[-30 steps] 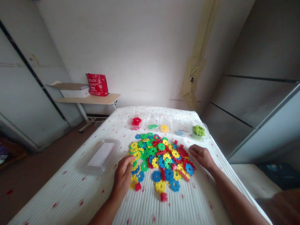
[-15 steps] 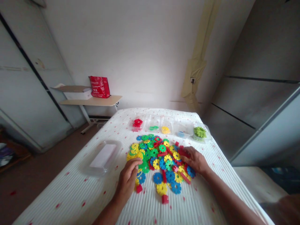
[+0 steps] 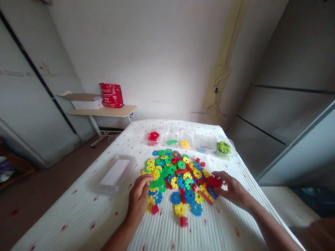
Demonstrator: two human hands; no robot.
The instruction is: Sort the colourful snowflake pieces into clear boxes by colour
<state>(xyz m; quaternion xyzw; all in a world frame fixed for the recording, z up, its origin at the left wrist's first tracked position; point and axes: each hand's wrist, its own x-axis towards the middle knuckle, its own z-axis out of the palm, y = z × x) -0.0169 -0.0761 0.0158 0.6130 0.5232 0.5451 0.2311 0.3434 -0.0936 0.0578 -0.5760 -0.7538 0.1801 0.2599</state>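
A heap of notched plastic discs (image 3: 172, 169) in green, yellow, blue and red lies on a white quilted cover. Small red blocks, such as one cube (image 3: 184, 221), are mixed in and around it. At the heap's right edge, my right hand (image 3: 231, 188) pinches a red notched disc (image 3: 214, 181) between thumb and fingers; whether more than one is in the grip, I cannot tell. My left hand (image 3: 140, 191) rests against the left edge beside yellow discs (image 3: 156, 174). Its fingers are curled together, and anything inside them is hidden.
Behind the heap stands a row of clear tubs holding red discs (image 3: 154, 136), green discs (image 3: 172, 142), yellow discs (image 3: 185, 144), a little blue, and light green discs (image 3: 223, 147). A clear container (image 3: 115, 174) with a white sheet lies left. A side table (image 3: 125, 111) carries a red bag (image 3: 111, 95).
My right hand has drawn back to the right, bringing a red disc out to the heap's edge. My left hand has shifted slightly left, away from the yellow discs.
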